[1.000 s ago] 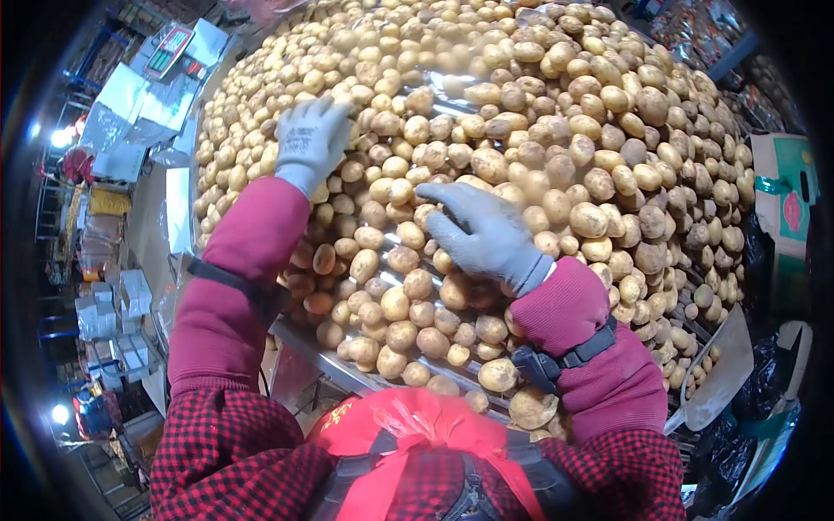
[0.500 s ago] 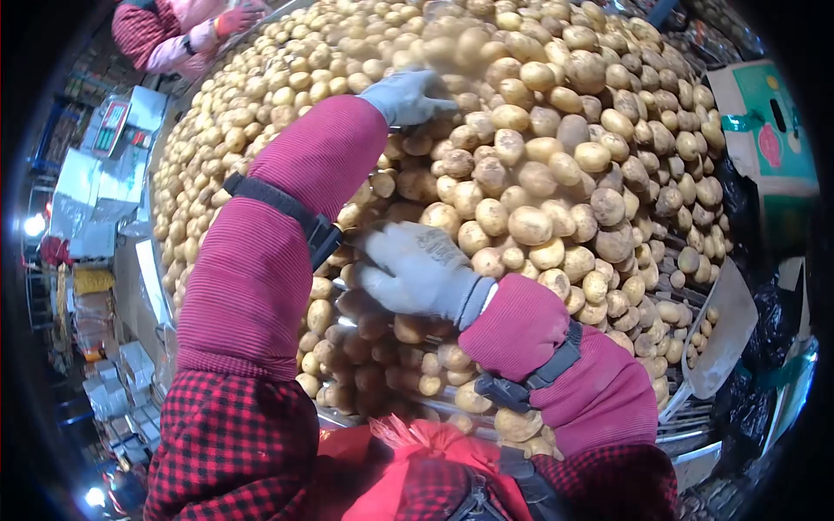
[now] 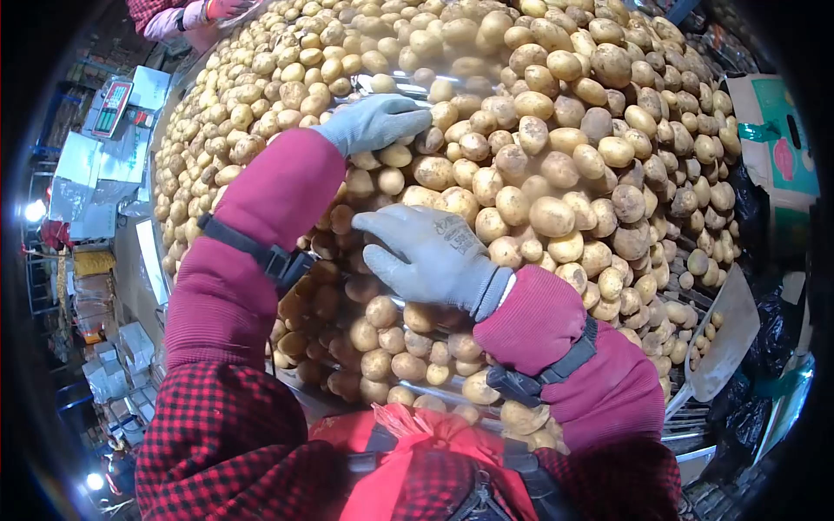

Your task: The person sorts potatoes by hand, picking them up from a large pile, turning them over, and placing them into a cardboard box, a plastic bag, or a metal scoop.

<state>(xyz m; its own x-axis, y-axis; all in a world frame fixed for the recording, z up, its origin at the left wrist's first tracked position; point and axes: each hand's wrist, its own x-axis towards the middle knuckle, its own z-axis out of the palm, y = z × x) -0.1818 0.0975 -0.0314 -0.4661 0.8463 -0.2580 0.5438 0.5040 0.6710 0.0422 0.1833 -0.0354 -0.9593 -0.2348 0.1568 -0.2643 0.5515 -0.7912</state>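
Potatoes (image 3: pixel 556 216) in a broad heap lie under and around both my hands. My left hand (image 3: pixel 372 122), in a grey-blue glove, rests on the potatoes on the far side. Its fingers reach to the right and bend a little over them, with nothing seen in its grip. Nearer my body, my right hand (image 3: pixel 434 256) is gloved too, palm down, the thumb apart from the stretched fingers. Its fingertips point left over the potatoes, and the palm side is hidden. Between my hands and my body lie shaded potatoes (image 3: pixel 378 334) on a slatted metal surface.
A metal scoop or shovel blade (image 3: pixel 725 334) stands at the right edge. Beyond it are a green and brown carton (image 3: pixel 776 143) and black plastic (image 3: pixel 764 382). At left are white boxes (image 3: pixel 82 182) and a scale (image 3: pixel 113 106). Another person's gloved hand (image 3: pixel 228 9) shows at top left.
My left hand has moved left and toward me, baring metal slats behind it. My right hand has shifted slightly. More potatoes lie loose near my body, and the other person's arm is higher in view.
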